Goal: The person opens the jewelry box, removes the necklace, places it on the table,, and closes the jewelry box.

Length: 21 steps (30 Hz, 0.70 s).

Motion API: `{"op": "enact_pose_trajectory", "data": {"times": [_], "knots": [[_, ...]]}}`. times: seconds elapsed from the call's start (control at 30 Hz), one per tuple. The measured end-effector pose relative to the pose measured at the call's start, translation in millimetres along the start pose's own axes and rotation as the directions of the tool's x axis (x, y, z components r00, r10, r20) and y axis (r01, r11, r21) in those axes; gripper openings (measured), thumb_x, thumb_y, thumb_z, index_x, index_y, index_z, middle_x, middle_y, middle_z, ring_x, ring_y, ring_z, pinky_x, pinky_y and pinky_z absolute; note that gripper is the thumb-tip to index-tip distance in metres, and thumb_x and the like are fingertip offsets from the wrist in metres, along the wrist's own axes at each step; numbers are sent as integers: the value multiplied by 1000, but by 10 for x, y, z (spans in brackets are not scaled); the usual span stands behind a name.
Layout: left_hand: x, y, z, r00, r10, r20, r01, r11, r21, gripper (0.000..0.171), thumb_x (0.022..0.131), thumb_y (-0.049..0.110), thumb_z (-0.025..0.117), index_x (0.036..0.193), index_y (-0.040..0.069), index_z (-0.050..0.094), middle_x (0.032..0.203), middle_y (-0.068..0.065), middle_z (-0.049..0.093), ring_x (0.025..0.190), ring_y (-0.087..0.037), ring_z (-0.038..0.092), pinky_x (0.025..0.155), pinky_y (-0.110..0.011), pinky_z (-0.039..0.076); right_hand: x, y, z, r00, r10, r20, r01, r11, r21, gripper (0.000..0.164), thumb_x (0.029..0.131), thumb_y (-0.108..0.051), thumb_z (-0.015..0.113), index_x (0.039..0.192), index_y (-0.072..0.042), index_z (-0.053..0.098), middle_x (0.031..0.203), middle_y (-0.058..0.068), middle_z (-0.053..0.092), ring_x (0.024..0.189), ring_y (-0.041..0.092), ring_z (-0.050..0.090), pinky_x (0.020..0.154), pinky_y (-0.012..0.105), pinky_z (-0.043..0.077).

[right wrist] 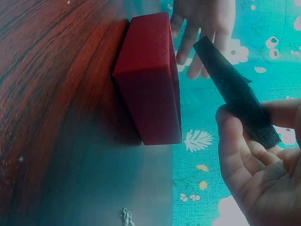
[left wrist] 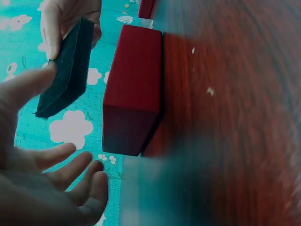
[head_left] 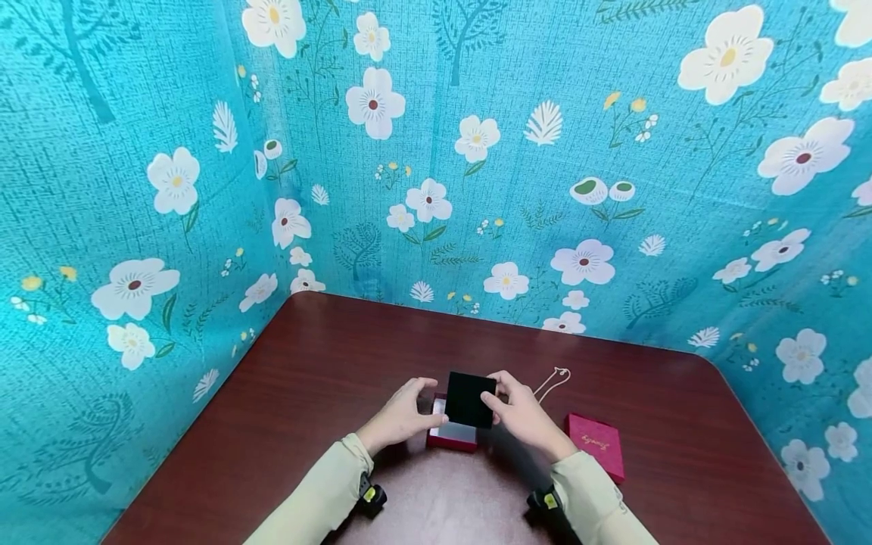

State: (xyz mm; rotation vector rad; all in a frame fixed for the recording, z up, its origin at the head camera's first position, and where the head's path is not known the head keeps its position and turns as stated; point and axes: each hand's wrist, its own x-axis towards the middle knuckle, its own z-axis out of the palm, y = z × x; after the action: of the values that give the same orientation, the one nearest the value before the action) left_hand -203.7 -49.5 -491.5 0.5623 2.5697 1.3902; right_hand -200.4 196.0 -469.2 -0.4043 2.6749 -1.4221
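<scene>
My right hand (head_left: 523, 414) pinches a square black foam insert (head_left: 466, 399) by its right edge, thumb on the upper face. The insert is tilted above a small red jewelry box base (head_left: 452, 445) with a pale inside. On its left side my left hand (head_left: 400, 415) has its fingers spread and relaxed, the thumb at the insert's near left corner. In the left wrist view the insert (left wrist: 70, 70) is a thick slab beside the red box wall (left wrist: 134, 70). From the right wrist, its thin edge (right wrist: 230, 84) shows between finger and thumb.
A red box lid (head_left: 595, 446) with gold lettering lies right of my right wrist on the dark wooden table (head_left: 327, 356). Behind my right hand lies a thin chain necklace (head_left: 559, 376). Blue flowered cloth (head_left: 422, 151) hangs around the table's back and sides.
</scene>
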Motion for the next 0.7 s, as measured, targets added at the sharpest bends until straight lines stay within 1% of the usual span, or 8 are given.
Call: {"op": "enact_pose_trajectory", "data": {"times": [0.07, 0.13, 0.2, 0.27, 0.33, 0.5, 0.7], "knots": [[9, -19, 3, 998, -10, 67, 7, 999, 43, 79, 78, 42, 75, 139, 5, 40, 138, -11, 42, 125, -29, 40, 96, -50, 38, -3, 7, -2, 1000, 3, -1, -3, 1000, -3, 34, 94, -22, 60, 123, -10, 49, 64, 3, 54, 64, 30, 60, 63, 33, 44], [16, -35, 13, 992, -17, 125, 8, 997, 77, 88, 75, 42, 77, 142, 5, 35, 141, -11, 39, 127, -29, 36, 97, -50, 37, -6, 6, -4, 1000, 14, 1, -14, 1000, -2, 35, 93, -21, 61, 124, -10, 48, 64, 4, 54, 64, 30, 60, 64, 34, 44], [23, -54, 28, 986, -27, 164, 11, 995, 96, 93, 72, 41, 80, 144, 6, 32, 142, -10, 37, 127, -28, 34, 96, -49, 38, -8, 6, -7, 1000, 18, 1, -18, 1000, -7, 35, 93, -21, 61, 124, -10, 48, 64, 4, 54, 64, 31, 60, 64, 34, 45], [33, -69, 43, 983, -35, 182, 14, 993, 117, 96, 70, 39, 82, 145, 6, 30, 143, -9, 35, 127, -28, 34, 96, -47, 38, -11, -4, -11, 1000, 13, 3, -13, 1000, -4, 35, 93, -21, 61, 123, -9, 49, 64, 4, 54, 63, 30, 60, 63, 33, 44], [43, -74, 58, 982, -38, 184, 14, 991, 130, 100, 68, 35, 84, 146, 6, 28, 144, -10, 35, 127, -29, 34, 96, -47, 38, -10, -5, -7, 1000, 10, 3, -10, 1000, -9, 35, 93, -21, 62, 122, -9, 49, 64, 4, 54, 62, 29, 60, 62, 33, 44], [73, -69, 96, 987, -38, 159, 13, 988, 157, 105, 64, 25, 87, 146, 3, 25, 144, -15, 35, 129, -33, 33, 99, -48, 36, -8, -8, 9, 1000, 21, 5, -21, 1000, -20, 35, 92, -21, 63, 122, -8, 50, 65, 4, 53, 60, 25, 61, 61, 32, 44], [90, -53, 132, 990, -46, 133, 21, 982, 186, 103, 61, 17, 87, 145, 1, 28, 138, -14, 40, 124, -29, 37, 99, -44, 36, -8, -17, 30, 999, 35, 9, -35, 999, -25, 37, 91, -21, 64, 123, -8, 50, 68, 5, 52, 60, 27, 61, 58, 31, 45]]}}
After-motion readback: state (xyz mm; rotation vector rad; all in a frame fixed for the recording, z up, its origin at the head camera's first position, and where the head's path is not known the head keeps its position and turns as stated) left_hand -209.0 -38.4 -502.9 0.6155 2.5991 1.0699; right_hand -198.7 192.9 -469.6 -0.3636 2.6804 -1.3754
